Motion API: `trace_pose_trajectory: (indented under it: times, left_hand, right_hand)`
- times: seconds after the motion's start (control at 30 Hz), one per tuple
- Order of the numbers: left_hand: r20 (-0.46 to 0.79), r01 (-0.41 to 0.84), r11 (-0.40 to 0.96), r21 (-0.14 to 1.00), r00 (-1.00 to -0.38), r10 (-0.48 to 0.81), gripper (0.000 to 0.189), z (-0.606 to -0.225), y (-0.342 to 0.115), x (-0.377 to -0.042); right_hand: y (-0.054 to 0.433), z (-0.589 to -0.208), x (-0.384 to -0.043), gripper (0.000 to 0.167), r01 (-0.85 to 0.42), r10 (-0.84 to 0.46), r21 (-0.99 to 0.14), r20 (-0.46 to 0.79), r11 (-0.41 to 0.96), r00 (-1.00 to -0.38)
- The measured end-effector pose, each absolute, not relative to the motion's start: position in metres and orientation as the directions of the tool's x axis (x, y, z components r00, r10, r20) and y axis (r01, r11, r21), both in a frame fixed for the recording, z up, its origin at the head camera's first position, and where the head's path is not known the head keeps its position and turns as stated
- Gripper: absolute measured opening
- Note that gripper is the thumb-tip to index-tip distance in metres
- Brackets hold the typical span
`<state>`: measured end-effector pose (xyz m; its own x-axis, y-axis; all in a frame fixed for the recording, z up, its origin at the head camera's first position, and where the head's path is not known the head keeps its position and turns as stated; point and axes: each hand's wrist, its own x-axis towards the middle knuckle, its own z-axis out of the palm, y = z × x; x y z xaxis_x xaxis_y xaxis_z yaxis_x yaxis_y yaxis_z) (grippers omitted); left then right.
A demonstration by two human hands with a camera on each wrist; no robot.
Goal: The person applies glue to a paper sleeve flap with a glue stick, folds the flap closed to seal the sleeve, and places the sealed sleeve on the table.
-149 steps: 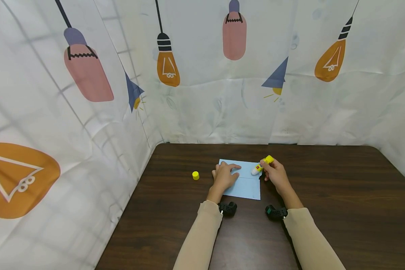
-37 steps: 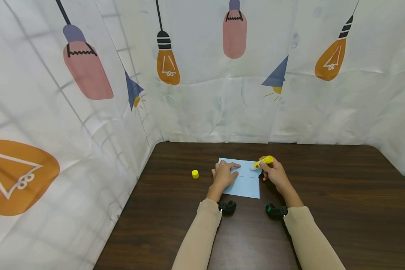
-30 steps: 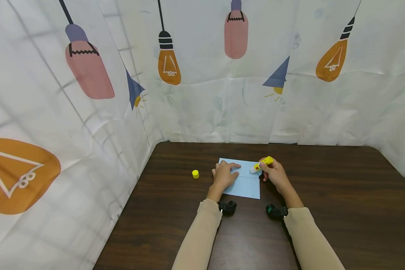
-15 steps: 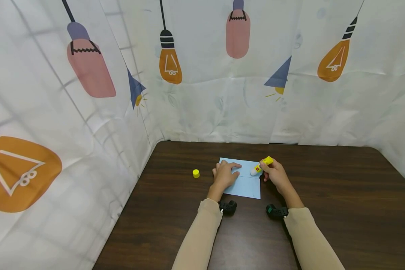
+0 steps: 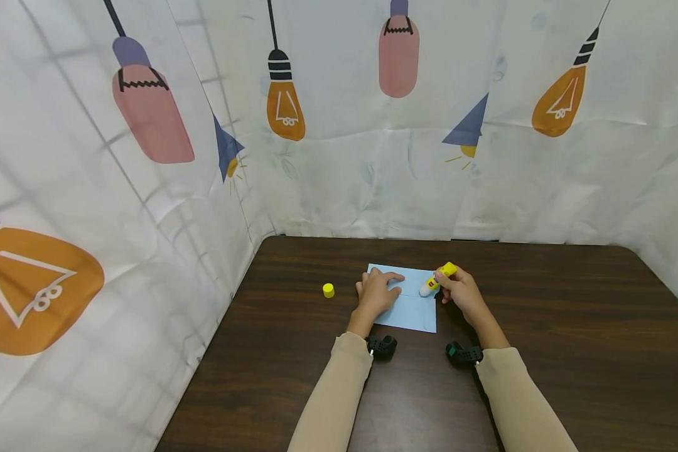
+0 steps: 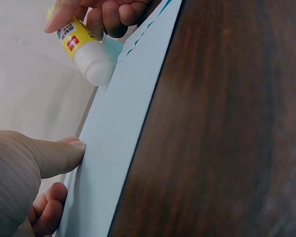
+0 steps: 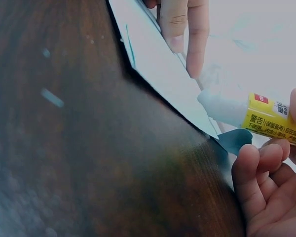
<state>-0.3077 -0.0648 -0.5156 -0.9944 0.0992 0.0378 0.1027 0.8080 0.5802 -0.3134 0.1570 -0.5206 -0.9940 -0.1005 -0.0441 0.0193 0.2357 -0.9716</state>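
Observation:
A light blue sheet of paper (image 5: 409,315) with a crease across it lies on the table. My left hand (image 5: 375,294) rests on its left part, fingers spread and thumb out, as the left wrist view also shows. My right hand (image 5: 463,295) holds a yellow-and-white glue stick (image 5: 439,279) between thumb and fingers. The glue stick is uncapped and tilted, its white end (image 6: 96,64) down at the sheet near the crease and right edge. In the right wrist view, a blue-green flap (image 7: 237,140) stands out at the paper's edge beneath the glue stick.
A yellow cap (image 5: 328,290) stands on the dark wood table (image 5: 294,339), left of the paper. Black bands sit on both wrists, below beige sleeves (image 5: 339,383). A white curtain (image 5: 339,182) printed with lamps hangs behind the table and along its left side.
The glue stick swung flatter and higher on the sheet about a second ago, then steeper again, its tip now nearer the crease. The left hand and paper hold their place; the head view shifted slightly.

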Motion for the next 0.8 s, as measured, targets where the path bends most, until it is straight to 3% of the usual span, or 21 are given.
trace_pose_trajectory:
  times: [0.4,0.8]
  left_hand:
    - [0.045,0.11,0.804,0.584,-0.994,0.104,0.027,-0.5166,-0.0653,-0.3077]
    - [0.036,0.104,0.812,0.575,-0.994,0.102,0.028,-0.5152,-0.0648,-0.3066]
  right_hand:
    - [0.1576,-0.5194,-0.314,0.046,0.048,-0.091,-0.975,-0.069,0.218,-0.993]
    - [0.1574,-0.5207,-0.3126,0.038,0.062,-0.062,-0.984,-0.073,0.169,-0.995]
